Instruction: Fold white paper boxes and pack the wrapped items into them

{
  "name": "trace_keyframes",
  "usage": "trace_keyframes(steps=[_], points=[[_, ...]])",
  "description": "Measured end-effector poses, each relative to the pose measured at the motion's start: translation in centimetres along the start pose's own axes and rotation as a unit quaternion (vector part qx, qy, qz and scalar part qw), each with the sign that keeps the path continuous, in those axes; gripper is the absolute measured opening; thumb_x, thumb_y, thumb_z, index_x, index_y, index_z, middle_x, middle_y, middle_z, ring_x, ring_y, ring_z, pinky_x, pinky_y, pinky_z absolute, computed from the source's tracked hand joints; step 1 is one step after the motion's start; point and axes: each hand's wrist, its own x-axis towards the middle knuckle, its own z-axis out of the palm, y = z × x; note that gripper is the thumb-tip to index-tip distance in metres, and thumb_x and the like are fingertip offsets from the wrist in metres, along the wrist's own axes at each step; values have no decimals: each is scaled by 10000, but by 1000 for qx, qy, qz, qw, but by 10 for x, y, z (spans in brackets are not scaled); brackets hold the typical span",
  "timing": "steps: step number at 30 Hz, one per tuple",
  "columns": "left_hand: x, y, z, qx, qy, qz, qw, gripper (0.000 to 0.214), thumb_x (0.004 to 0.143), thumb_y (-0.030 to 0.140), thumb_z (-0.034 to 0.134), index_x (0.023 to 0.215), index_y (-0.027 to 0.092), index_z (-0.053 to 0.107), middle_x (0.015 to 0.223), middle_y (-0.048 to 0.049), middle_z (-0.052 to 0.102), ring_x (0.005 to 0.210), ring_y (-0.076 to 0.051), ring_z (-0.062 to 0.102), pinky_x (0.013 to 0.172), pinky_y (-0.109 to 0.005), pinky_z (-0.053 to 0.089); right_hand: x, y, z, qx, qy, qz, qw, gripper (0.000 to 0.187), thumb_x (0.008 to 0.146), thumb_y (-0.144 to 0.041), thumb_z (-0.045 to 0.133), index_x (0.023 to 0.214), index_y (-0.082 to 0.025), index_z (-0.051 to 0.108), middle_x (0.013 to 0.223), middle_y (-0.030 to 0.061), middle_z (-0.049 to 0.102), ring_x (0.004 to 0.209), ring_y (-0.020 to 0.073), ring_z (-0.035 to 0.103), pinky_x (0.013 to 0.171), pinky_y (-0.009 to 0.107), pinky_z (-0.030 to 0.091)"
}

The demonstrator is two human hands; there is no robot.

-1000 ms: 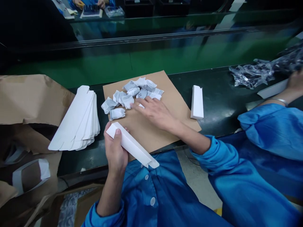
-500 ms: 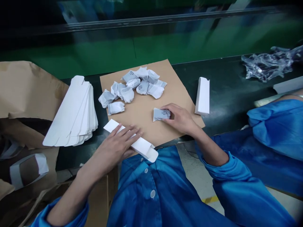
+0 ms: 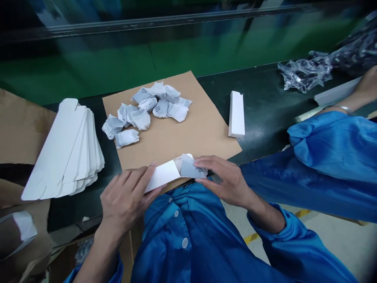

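My left hand point(image 3: 126, 200) grips a white cardboard box point(image 3: 161, 176) lying on its side, its open end toward my right. My right hand point(image 3: 224, 179) pinches a grey-white paper-wrapped item point(image 3: 191, 167), which sits partly inside the box mouth. Both hands are at the near edge of a kraft paper sheet point(image 3: 200, 135). A loose pile of similar wrapped items point(image 3: 144, 106) lies on that sheet, apart from my hands. To the left is a stack of flat white box blanks point(image 3: 67, 153). A folded white box point(image 3: 236, 114) stands beyond my right hand.
The sheet rests on a dark conveyor belt point(image 3: 265, 102) with a green panel behind it. Crumpled clear plastic point(image 3: 304, 72) lies at the far right, near another person's hand point(image 3: 365, 86) and blue sleeve point(image 3: 332, 145). Brown paper point(image 3: 20, 125) hangs at the left.
My right hand has brought a wrapped item from the pile to the box mouth. My left hand has lifted the box and turned it crosswise. The view has shifted slightly.
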Motion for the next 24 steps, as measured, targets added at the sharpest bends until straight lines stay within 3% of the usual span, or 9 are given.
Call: trace_keyframes(steps=[2, 5, 8, 12, 19, 24], points=[[-3, 3, -2, 3, 3, 5, 1000, 530, 763, 340, 766, 1197, 82, 603, 934, -93, 738, 757, -211, 615, 627, -324, 409, 10, 5, -9, 51, -44, -4, 998, 353, 851, -187, 689, 1193, -171, 604, 1146, 103, 686, 1112, 191, 636, 960, 331, 535], [-7, 6, -2, -30, -20, 40, 999, 516, 789, 346, 742, 1215, 100, 587, 948, -88, 739, 779, -207, 624, 656, -319, 416, 26, 8, -26, 71, -170, -52, 981, 330, 869, -176, 663, 1195, -165, 612, 1186, 111, 673, 1118, 191, 633, 956, 328, 529], [-12, 9, -1, -46, -24, 1, 999, 506, 806, 379, 721, 1225, 133, 579, 943, -84, 734, 783, -204, 627, 675, -311, 425, 34, 4, -41, 75, -229, -66, 968, 304, 891, -198, 642, 1193, -185, 619, 1200, 101, 669, 1125, 186, 627, 955, 329, 523], [-19, 11, -1, -14, -2, -70, 997, 554, 791, 412, 728, 1253, 149, 571, 926, -85, 727, 772, -216, 626, 678, -318, 432, 34, 0, -49, 91, -206, -68, 972, 298, 921, -177, 592, 1217, -207, 615, 1237, 99, 656, 1127, 179, 623, 951, 338, 520], [-16, 4, -8, -106, -37, 13, 994, 542, 822, 377, 705, 1290, 161, 539, 966, -73, 726, 819, -202, 626, 719, -312, 437, 43, 3, -49, 126, -233, -23, 964, 314, 869, -223, 678, 1180, -218, 636, 1200, 62, 678, 1113, 162, 637, 924, 281, 530], [-13, 5, -2, -79, -15, -32, 996, 540, 791, 346, 741, 1256, 149, 551, 953, -84, 720, 801, -206, 627, 711, -310, 454, 32, -8, -19, -35, -128, -95, 987, 284, 918, -112, 544, 1194, -135, 606, 1241, 148, 648, 1100, 219, 635, 942, 381, 533]])
